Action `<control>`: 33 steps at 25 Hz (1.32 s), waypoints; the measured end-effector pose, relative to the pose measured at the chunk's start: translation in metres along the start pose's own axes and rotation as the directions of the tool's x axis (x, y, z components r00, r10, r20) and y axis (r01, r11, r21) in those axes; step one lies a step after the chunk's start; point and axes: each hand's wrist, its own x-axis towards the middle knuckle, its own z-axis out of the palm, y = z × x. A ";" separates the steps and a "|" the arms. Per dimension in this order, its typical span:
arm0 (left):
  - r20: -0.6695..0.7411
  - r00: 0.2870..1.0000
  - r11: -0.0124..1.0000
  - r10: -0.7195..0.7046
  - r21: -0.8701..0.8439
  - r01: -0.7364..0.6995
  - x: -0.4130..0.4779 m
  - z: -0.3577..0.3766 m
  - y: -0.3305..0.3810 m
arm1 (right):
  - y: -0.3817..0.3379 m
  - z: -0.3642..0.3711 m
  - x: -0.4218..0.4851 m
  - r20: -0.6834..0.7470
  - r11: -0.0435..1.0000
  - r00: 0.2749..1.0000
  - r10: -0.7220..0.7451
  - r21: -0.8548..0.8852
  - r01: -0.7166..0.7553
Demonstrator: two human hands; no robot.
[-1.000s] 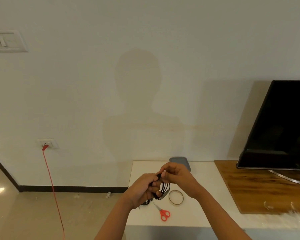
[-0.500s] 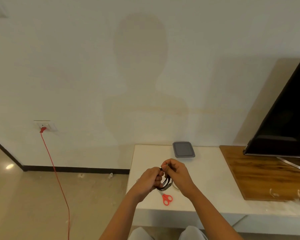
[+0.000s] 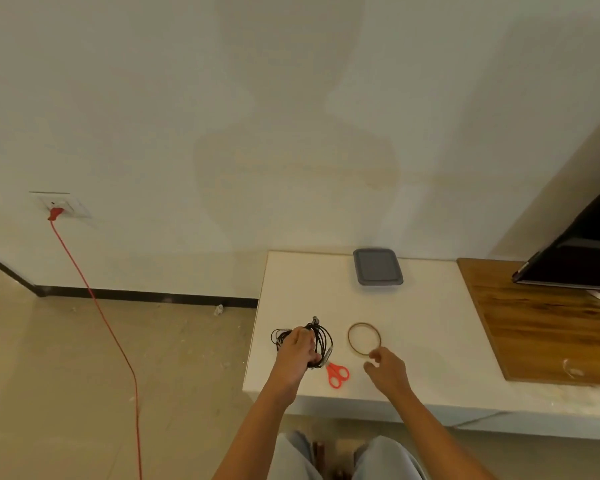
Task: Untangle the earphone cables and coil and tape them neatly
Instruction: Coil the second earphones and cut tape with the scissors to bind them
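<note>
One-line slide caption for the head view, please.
Left hand holds the coiled black earphone cables over the white table; right hand hovers beside the thin brown tape ring.

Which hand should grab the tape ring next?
Probably the right hand: it holds nothing and is right beside the tape ring, while the left hand grips the coiled earphone cable.

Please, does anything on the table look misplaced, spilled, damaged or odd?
Nothing serious. The left hand grips the black coiled earphone cable; the thin brownish tape ring and red-handled scissors lie flat. Only small whitish scraps litter the brown wooden board.
</note>
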 end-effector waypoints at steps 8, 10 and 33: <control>-0.026 0.998 0.997 -0.063 0.038 0.064 0.023 0.000 -0.029 | 0.005 0.049 0.031 0.066 0.878 0.978 -0.196 -0.433 0.205; -0.033 0.998 0.995 -0.058 0.079 0.060 0.026 0.001 -0.029 | 0.011 0.056 0.029 0.001 0.812 0.964 -0.266 -0.539 0.225; 0.004 0.978 0.978 0.207 0.035 -0.207 -0.106 0.041 0.073 | -0.114 -0.072 -0.154 -0.116 0.722 0.931 -0.345 0.602 0.342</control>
